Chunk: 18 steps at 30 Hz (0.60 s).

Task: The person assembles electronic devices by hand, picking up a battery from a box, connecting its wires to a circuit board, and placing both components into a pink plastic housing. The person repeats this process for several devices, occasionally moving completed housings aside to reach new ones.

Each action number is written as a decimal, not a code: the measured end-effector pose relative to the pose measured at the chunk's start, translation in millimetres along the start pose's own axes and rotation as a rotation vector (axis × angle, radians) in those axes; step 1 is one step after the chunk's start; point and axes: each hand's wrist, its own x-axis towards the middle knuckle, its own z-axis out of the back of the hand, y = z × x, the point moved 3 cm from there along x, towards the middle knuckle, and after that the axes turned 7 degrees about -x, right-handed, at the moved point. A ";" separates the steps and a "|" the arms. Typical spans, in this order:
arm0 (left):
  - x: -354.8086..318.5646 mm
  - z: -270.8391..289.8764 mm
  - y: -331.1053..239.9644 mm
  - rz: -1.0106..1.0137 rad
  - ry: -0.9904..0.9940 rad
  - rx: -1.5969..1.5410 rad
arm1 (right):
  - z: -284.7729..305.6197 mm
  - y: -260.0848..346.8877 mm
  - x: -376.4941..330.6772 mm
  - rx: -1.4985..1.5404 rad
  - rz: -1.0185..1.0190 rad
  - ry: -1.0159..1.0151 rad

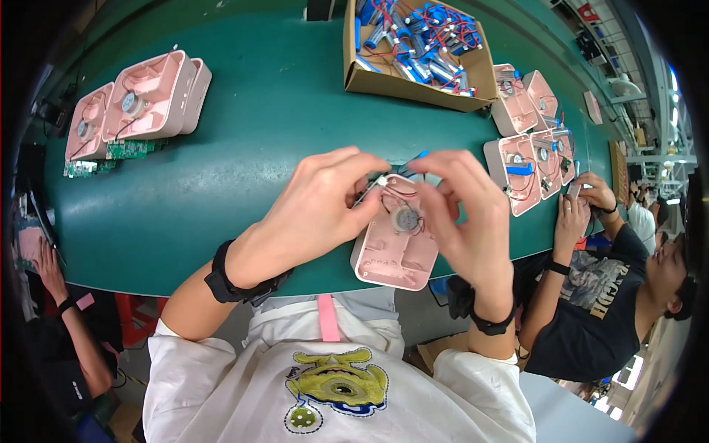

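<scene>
A pink plastic housing (395, 255) lies on the near table edge with its hollow side up. Inside sits a round silver speaker (405, 219) with thin red and black wires. Over the housing's far end, my left hand (321, 196) pinches a thin, dark-edged piece with a white connector (382, 180) at the fingertips. Across from it, my right hand (473, 210) has its thumb and fingers bent together by a small blue piece (422, 155). What those fingers grip is mostly hidden.
A cardboard box (421, 94) of blue wired batteries stands at the far side. Pink housings (151, 96) with green circuit boards (133, 149) are at left; more housings (515, 177) fill the right. A co-worker's hands (580, 203) work at right; another person's hand (49, 269) is far left.
</scene>
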 end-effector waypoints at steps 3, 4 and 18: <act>0.9 3.7 1.0 0.073 0.037 -0.055 | 1.1 -14.9 8.3 0.037 -0.032 0.064; 0.4 1.7 -0.1 0.056 0.030 -0.070 | -1.2 -22.9 7.8 0.060 -0.024 0.092; -1.0 7.3 -18.9 0.534 0.241 -0.385 | 2.5 -19.3 -13.9 0.279 -0.130 0.027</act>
